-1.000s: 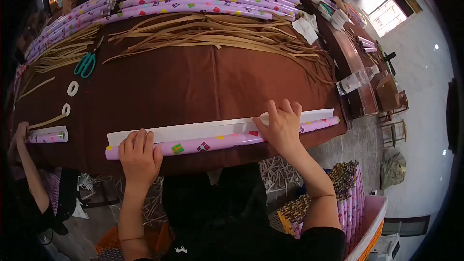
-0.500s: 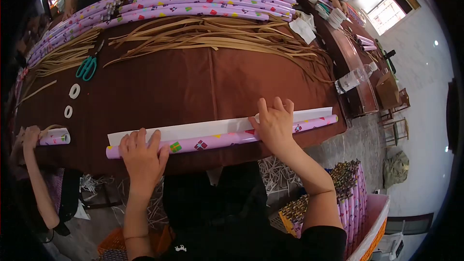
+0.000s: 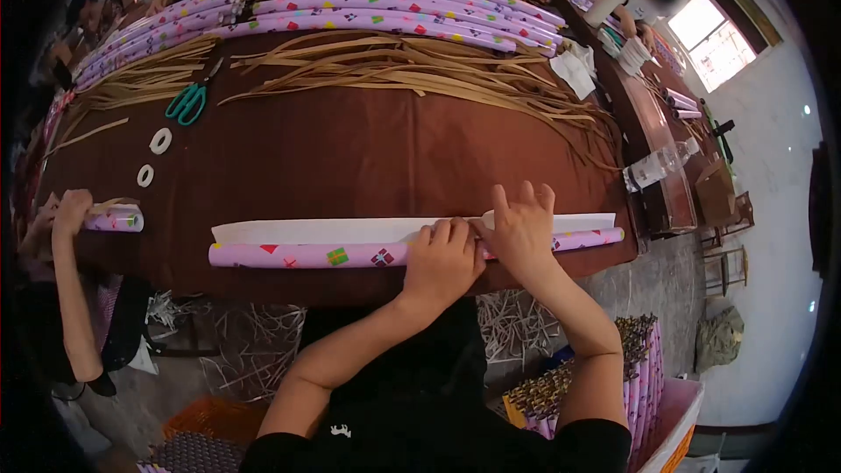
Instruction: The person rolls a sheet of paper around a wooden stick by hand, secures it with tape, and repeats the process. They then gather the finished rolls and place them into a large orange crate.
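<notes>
A long roll of lilac wrapping paper (image 3: 263, 255) printed with gift boxes lies along the table's near edge. Its loose white-backed flap (image 3: 315, 231) lies open along the far side. My left hand (image 3: 442, 261) is closed over the middle of the roll, fingers curled across it. Just right of it, my right hand (image 3: 523, 232) rests at the flap and roll, its fingers raised and bent. Something small and pale shows by its thumb; I cannot make it out. The hands nearly touch.
On the brown tablecloth (image 3: 333, 149) are teal-handled scissors (image 3: 187, 103), white tape rings (image 3: 160, 141), tan strips (image 3: 368, 66) and finished lilac rolls (image 3: 385, 19). A bottle (image 3: 659, 166) lies at right. Another person's hand (image 3: 74, 210) holds a short roll at left. More people sit opposite.
My left hand has slid right along the roll, from its left end to beside my right hand. My right hand stays near the same part of the roll. The view has shifted slightly.
</notes>
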`<state>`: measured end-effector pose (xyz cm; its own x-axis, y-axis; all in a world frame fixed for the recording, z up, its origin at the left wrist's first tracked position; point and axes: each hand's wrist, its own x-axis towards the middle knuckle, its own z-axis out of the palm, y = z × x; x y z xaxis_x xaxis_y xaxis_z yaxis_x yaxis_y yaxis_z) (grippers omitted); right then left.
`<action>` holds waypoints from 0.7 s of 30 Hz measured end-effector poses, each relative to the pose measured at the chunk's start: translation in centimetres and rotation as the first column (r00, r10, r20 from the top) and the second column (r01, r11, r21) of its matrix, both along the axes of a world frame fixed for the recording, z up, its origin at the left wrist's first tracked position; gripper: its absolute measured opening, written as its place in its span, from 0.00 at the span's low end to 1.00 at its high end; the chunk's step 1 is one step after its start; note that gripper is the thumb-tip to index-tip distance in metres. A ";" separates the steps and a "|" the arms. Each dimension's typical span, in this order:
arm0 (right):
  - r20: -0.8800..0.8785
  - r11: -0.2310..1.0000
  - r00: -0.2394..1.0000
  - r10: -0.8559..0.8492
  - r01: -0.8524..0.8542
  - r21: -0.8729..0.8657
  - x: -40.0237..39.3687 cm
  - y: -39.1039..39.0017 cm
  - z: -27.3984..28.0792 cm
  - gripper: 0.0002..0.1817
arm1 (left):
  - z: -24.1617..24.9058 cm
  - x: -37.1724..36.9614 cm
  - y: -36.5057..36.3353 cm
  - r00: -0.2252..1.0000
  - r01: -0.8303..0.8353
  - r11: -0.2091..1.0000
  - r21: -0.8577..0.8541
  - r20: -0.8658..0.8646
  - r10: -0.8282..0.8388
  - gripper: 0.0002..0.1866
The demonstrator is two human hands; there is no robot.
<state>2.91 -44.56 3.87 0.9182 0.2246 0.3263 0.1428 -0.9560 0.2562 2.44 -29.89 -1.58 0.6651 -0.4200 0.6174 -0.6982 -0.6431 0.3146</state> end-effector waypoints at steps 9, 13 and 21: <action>-0.141 0.984 0.990 -0.013 0.038 0.176 -2.2 -8.7 8.7 0.24 | 0.0 -0.1 0.3 1.000 0.009 0.994 0.113 0.003 -0.010 0.18; -0.188 0.928 0.978 -0.085 0.146 0.343 -4.4 -14.7 7.9 0.22 | -0.3 -0.1 0.3 1.000 -0.015 0.990 0.138 0.015 0.013 0.19; -0.088 0.917 0.928 -0.362 0.372 0.145 -5.4 -18.7 1.2 0.29 | -0.2 -0.1 0.4 1.000 0.001 0.987 0.159 0.008 -0.002 0.20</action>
<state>-2.46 -63.21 5.09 0.9448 -0.1812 0.2730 -0.2154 -0.9713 0.1008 2.37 -29.50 -1.80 0.6597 -0.5142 0.5480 -0.7013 -0.6834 0.2030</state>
